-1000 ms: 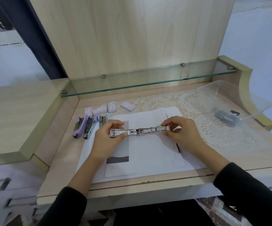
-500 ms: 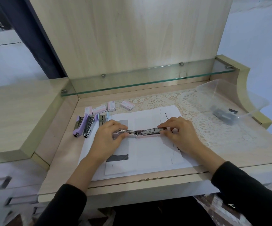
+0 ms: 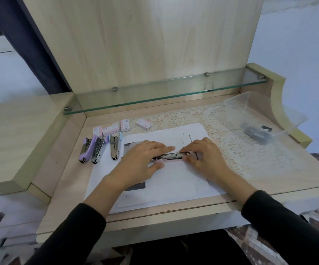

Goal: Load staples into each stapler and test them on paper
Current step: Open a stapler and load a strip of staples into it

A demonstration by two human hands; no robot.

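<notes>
Pink plastic and bright steel: one stapler (image 3: 171, 156), opened out long with its metal channel uppermost, was held crosswise low over the paper (image 3: 174, 180) at the middle of the bench (image 3: 68, 169); whether it touched the sheet could not be told. Left hand (image 3: 141, 161) held its left end, fingers laid over the top and thumb at the near side. Right hand (image 3: 202, 157) pinched the right end with curled fingertips. Judged stage: loading of this unit, no test press yet. Three more staplers lay side by side left of the paper, lilac (image 3: 85, 150), steel-faced (image 3: 97, 150) and pale blue-edged (image 3: 114, 148); whether they were loaded could not be seen. Short dark ticks in rows on the white sheets suggested some tests already made. Four small pink-and-white staple boxes (image 3: 125, 125), card, rectangular, stood behind them. One dark stapler (image 3: 256, 133) waited in a clear plastic tub (image 3: 281, 111) at far right, so the task was probably about midway. Cream lace doily (image 3: 231, 142), openwork rounds, covered the pale wood-grain top; a green-edged glass shelf (image 3: 164, 92) ran behind.
</notes>
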